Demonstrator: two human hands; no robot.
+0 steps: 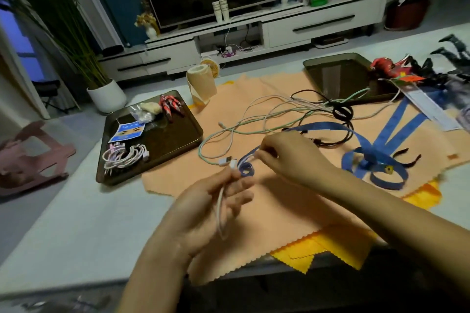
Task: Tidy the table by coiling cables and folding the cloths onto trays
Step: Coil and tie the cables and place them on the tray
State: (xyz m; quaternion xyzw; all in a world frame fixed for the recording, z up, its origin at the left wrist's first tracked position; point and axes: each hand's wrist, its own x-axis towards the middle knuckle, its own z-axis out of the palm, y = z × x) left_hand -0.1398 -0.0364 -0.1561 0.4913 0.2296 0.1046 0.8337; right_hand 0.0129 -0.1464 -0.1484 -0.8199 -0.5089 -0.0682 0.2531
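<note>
Nothing here carries writing I can read. The blue card point(127, 132) on the left tray point(178, 145) shows a pair of drawn eyes under a line of print too blurred to make out, and the long white label point(429, 107) at the far right is just as smeared.

The left hand point(213, 201) is turned palm-up over the surface point(76, 223). Its fingers are curled round a slack loop of white cable point(220, 211), with the pale plug poking up at the fingertips. The right hand point(287, 157) sits just beyond, knuckles up. Its fingers are bunched and pinching what looks like the same cable, right beside the rolled end of a flat, woven blue strap point(368, 160).

Both hands work above a soft peach cloth point(279, 211) with zigzag-cut edges. It lies spread out over a brighter yellow cloth point(318, 249), which has the same pinked edge.

More thin cables point(254, 119), white and pale green, sprawl in loose tangles across the peach cloth. A glossy black cable point(342, 112) lies partly wound among them near the right tray point(340, 76).

Both trays are dark, shiny and rectangular with rounded corners. The left one also holds a bundle of coiled cables point(124, 157), pinkish-white, along with a crinkled clear bag point(143, 113) and a red striped toy point(171, 105).

A peach-coloured roll point(201, 84) stands upright between the trays.
</note>
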